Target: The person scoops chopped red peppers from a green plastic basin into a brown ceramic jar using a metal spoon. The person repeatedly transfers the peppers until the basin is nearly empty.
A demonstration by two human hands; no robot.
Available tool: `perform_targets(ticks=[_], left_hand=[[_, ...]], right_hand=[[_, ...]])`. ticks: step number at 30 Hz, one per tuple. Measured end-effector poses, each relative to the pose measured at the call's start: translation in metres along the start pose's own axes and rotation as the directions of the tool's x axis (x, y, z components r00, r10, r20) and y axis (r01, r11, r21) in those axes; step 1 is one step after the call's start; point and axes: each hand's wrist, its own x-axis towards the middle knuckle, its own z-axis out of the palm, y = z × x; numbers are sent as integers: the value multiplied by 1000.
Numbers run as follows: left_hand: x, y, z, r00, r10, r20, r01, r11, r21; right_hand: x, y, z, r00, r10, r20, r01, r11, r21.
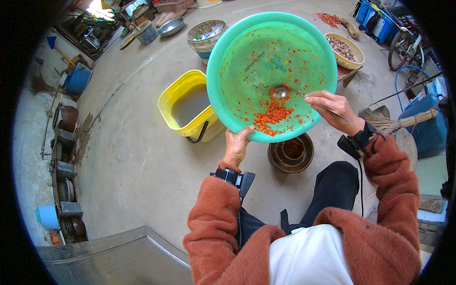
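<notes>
My left hand (238, 144) grips the near rim of a green plastic basin (256, 42), which is tilted towards me. Chopped red chilli (272, 115) lies heaped at the basin's near side, with scattered bits stuck to its wall. In my right hand (335, 108) is the thin handle of a metal spoon (281, 92); its bowl rests in or just above the chilli's upper end. Below the basin's near edge, a brown glazed jar (274, 158) stands on the floor. Dark red contents (293, 148) show in its mouth, and the basin covers its far side.
A yellow bucket (167, 96) of murky liquid stands left of the basin, a dirty pail (206, 42) beyond it. A basket of garlic (343, 51) sits on a low stool at right. Nearby are a straw broom (388, 123), a blue jerrycan (424, 124) and a metal-edged table (117, 256).
</notes>
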Motion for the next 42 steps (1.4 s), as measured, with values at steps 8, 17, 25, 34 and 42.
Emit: perform_targets(ticks=[8,17,25,34,42], left_hand=[[-4,2,6,999,14,-52,-16,999,-30],[-3,2,4,999,20,-35,-21,999,-33],[-5,3,5,998,33,-48,-35,999,-33],[-2,1,3,995,55,-79,-58,998,-32],[-7,4,7,996,43,-76,-46,998,-41]], right_hand=[[-23,-12,15,999,-3,54,7,997,-73],[-10,-16,11,996,-85,-13,83,994,-73],[-17,-6,23,986,-116,120,123,991,-52],[-3,7,-21,975,11,-223,-46,988,-150],[-22,17,-4,976,73,-204,-113,975,-193]])
